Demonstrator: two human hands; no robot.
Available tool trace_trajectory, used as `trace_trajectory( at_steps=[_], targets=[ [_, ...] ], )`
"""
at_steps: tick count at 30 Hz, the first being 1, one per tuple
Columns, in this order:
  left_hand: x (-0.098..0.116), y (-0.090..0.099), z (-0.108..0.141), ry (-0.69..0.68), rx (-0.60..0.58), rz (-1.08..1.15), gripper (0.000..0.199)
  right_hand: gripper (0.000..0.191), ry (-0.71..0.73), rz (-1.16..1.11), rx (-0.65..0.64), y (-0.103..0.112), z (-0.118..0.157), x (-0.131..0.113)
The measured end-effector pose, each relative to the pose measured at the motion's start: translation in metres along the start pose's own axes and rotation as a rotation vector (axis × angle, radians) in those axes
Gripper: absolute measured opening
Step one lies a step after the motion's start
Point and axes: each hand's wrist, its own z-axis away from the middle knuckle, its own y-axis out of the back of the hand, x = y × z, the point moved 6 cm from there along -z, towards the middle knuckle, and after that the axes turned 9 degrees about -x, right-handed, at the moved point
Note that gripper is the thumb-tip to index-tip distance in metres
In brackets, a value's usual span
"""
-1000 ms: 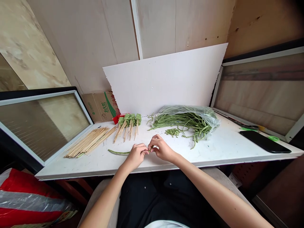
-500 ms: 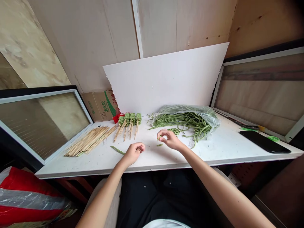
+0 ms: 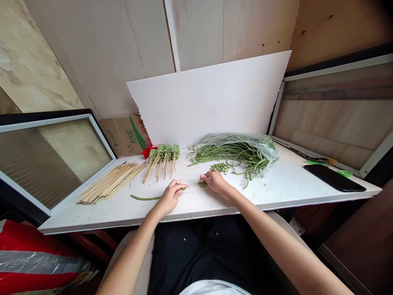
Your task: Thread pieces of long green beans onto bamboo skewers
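Note:
My left hand [image 3: 171, 196] is closed around a long green bean [image 3: 144, 198], whose tail lies to the left on the white table and whose tip shows by the fingertips. To the right, my right hand [image 3: 215, 181] is closed low over the table. Short bean pieces [image 3: 202, 184] lie at its fingertips; whether the fingers pinch one is hidden. Just behind that hand is a small pile of cut beans [image 3: 220, 167]. Skewers threaded with green pieces [image 3: 164, 152] rest behind my left hand.
Bare wooden skewers [image 3: 110, 183] lie at the left of the table [image 3: 123, 215]. A clear plastic bag [image 3: 260, 143] of long beans [image 3: 227, 152] is at the back right. A black phone [image 3: 334, 178] lies near the right end, and a cardboard box [image 3: 123, 137] stands at the back left.
My right hand has lowered to the table beside the short pieces. More of the long bean shows left of my left hand, and its tip now shows at the fingers. The view has shifted slightly.

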Motion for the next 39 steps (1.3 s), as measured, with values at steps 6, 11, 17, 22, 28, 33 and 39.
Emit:
trace_trajectory(
  at_steps=[6,11,17,22,28,33,39],
  targets=[
    [-0.005,0.007,-0.001,0.093,0.112,0.148,0.035,0.061,0.047,-0.141,0.022,0.022,0.002,-0.007],
    [-0.002,0.007,-0.002,0.059,0.163,0.178,0.041,0.039,0.276,-0.258,-0.126,0.018,0.012,-0.057],
    [0.008,0.004,-0.003,0.032,0.156,0.192,0.041,0.018,0.41,-0.248,-0.073,0.003,0.021,-0.087],
    [0.005,0.003,-0.002,0.094,0.103,0.172,0.033,0.011,0.369,-0.224,0.029,0.007,0.017,-0.076],
    [0.005,0.0,-0.001,0.091,0.094,0.11,0.022,0.008,0.376,-0.2,0.008,0.009,0.019,-0.077],
    [0.018,0.001,0.0,0.003,0.12,-0.034,0.02,0.008,0.422,-0.208,0.031,0.005,0.022,-0.084],
    [0.025,-0.007,-0.001,-0.076,0.084,-0.034,0.018,0.033,0.416,-0.338,-0.004,-0.004,0.022,-0.083]
  ],
)
